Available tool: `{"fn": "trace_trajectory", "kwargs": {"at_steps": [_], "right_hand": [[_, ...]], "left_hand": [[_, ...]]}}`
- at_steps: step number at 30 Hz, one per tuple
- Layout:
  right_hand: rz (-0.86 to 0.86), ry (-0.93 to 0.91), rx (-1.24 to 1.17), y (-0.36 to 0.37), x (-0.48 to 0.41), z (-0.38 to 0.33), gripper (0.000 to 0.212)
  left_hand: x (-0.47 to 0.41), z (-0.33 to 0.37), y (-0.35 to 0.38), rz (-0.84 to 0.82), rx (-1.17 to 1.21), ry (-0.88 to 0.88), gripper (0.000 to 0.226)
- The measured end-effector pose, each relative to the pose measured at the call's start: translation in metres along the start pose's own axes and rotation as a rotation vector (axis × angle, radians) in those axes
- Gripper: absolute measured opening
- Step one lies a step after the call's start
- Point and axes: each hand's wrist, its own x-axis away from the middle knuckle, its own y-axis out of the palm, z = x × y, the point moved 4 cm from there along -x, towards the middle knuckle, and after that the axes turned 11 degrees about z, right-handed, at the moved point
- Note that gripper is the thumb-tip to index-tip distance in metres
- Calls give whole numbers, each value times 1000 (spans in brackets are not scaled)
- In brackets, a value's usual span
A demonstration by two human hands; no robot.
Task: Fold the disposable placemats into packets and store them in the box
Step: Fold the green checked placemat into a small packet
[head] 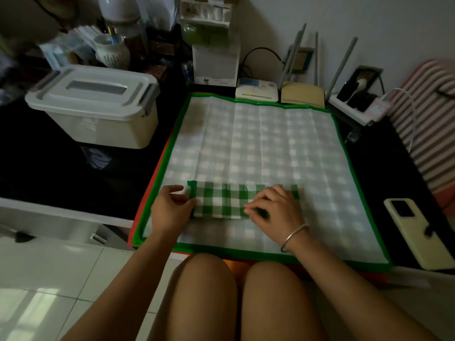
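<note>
A green-and-white checked placemat (221,201), folded into a narrow strip, lies on top of an unfolded pale checked placemat with a green border (258,143). My left hand (171,205) pinches the strip's left end. My right hand (275,207) lies on the strip's right part, fingers curled and pinching its near edge. A red edge of another mat (157,173) shows under the green-bordered one. The white plastic box (96,104), lid closed with grey latches, stands at the far left on the dark table.
A pale yellow phone (416,232) lies at the right table edge. Routers (302,94), a power strip (357,104) with chargers and cables line the back. Jars and clutter (110,50) stand behind the box. A striped cushion (428,124) is at the right. My knees are below the table edge.
</note>
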Motion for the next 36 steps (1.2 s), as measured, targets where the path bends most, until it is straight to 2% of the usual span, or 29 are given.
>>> {"fn": "trace_trajectory", "kwargs": {"at_steps": [2, 5, 7, 10, 13, 15, 18, 19, 21, 26, 29, 32, 36], "right_hand": [[-18, 40, 113, 0, -3, 6, 40], [-258, 103, 291, 12, 2, 22, 64], [-371, 123, 326, 21, 8, 32, 71], [-415, 141, 339, 25, 12, 37, 75], [-417, 147, 370, 25, 12, 36, 67], [-434, 150, 408, 24, 12, 35, 60], [-438, 151, 423, 25, 12, 34, 59], [-441, 151, 422, 25, 12, 35, 60], [-441, 149, 427, 27, 13, 36, 61], [-437, 163, 422, 28, 13, 38, 63], [-442, 165, 423, 28, 13, 38, 63], [-439, 166, 430, 28, 13, 38, 63], [-430, 165, 427, 27, 13, 38, 62]], "left_hand": [[0, -3, 2, 12, -5, 26, 46], [0, -2, 3, 18, -20, 66, 44], [2, 0, 2, 25, -35, 112, 44], [10, 6, 5, 74, -105, 263, 50], [20, 14, 15, 167, -347, 638, 55], [24, 20, 26, 147, -585, 945, 60], [27, 25, 44, -84, -950, 1369, 69], [26, 23, 49, -162, -1064, 1455, 69], [24, 22, 54, -244, -1125, 1538, 65], [23, 32, 51, -255, -1073, 1454, 65], [26, 39, 50, -340, -1042, 1258, 59], [24, 49, 55, -315, -955, 1083, 44], [28, 45, 66, -312, -939, 1048, 50]]}}
